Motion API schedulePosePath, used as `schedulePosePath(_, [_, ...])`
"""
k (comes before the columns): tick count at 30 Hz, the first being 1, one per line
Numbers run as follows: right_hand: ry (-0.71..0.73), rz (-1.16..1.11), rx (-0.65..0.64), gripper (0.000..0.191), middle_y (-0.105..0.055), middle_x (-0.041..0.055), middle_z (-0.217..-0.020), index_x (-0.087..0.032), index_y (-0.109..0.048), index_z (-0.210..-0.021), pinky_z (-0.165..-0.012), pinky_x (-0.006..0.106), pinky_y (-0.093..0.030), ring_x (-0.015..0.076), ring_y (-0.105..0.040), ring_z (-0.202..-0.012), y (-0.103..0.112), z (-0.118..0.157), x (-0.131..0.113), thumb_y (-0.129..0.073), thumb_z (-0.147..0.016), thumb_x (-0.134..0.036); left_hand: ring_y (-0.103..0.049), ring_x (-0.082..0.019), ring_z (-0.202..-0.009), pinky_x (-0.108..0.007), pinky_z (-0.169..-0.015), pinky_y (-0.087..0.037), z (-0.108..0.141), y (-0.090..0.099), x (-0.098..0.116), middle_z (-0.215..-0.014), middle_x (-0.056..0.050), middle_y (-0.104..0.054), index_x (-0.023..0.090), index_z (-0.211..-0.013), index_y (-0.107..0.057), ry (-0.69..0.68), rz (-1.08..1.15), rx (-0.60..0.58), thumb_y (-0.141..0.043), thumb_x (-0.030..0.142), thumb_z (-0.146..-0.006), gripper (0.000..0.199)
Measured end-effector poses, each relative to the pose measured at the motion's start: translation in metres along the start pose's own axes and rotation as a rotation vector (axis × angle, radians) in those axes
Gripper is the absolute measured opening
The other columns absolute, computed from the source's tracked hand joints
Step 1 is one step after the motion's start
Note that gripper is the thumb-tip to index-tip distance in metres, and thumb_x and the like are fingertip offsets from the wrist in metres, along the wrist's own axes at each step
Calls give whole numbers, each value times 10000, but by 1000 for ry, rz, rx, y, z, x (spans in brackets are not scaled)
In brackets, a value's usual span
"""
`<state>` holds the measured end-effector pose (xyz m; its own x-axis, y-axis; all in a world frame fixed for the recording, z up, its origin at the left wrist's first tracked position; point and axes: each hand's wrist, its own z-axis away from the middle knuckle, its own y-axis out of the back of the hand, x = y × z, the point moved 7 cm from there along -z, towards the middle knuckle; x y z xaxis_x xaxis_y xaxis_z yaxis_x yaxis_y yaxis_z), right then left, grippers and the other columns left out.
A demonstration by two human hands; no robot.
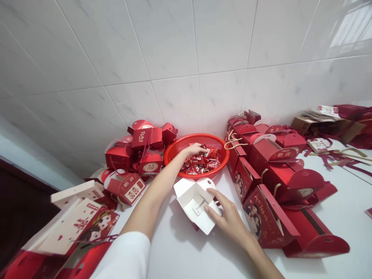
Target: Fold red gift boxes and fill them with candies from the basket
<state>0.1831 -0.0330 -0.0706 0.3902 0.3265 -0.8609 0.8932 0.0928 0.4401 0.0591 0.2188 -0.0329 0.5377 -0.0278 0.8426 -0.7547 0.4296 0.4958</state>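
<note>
My left hand [196,150] reaches into a red plastic basket [167,155] against the wall, over a pile of red wrapped candies [200,164]. Its fingertips are among the wrappers, so what they hold, if anything, is hidden. In front of the basket, an open box [190,199] shows its white inside, flaps spread and nothing in it. My right hand [222,211] grips the right side of this box, thumb at the near flap and fingers on the far one.
Red gift boxes [147,137] are piled left of the basket, with cream printed boxes [68,224] nearer. Several rows of red boxes [276,166] stand at right. Ribbons [337,155] and a cardboard box [319,126] lie at far right.
</note>
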Motion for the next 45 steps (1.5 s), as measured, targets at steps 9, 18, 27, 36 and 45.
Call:
schedulePosePath(9, [-17,-3,-18,495,-663,94,-1252,-186,-548,-1359,-685,256,-539,225,-644,-978,-1,2,2,-534,-943,-454,-533,-112,-486,-250,-502,-474,23,4,10,-504,29,-533,150,-650,-594,44,188,13,-864,464,-664,414])
schedulePosePath(18, [-6,16,-8,468,-692,85,-1159,-193,-561,-1332,-664,257,-526,212,-651,-899,1,1,-4,-535,-937,-444,-544,-100,-514,-220,-505,-460,46,39,14,-579,23,-587,159,-710,-603,61,202,88,-843,405,-719,344])
schedulePosePath(27, [-4,27,-11,481,-694,85,-1144,-185,-557,-1342,-682,262,-530,212,-648,-901,0,1,-1,-529,-941,-449,-491,-91,-465,-215,-487,-427,67,53,-4,-493,53,-510,173,-635,-606,189,27,19,-888,420,-623,375])
schedulePosePath(36, [2,42,1,472,-695,82,-1152,-188,-568,-1337,-706,264,-534,205,-653,-891,0,1,-3,-534,-937,-437,-582,-172,-473,-251,-442,-434,63,26,-44,-551,-26,-640,152,-648,-669,404,-149,-138,-854,137,-539,215])
schedulePosePath(45, [3,37,0,467,-705,85,-1117,-196,-566,-1338,-658,259,-536,204,-659,-855,1,1,-3,-537,-938,-434,-568,-115,-482,-188,-474,-441,49,62,-36,-566,21,-618,190,-811,-615,224,49,165,-731,211,-715,152])
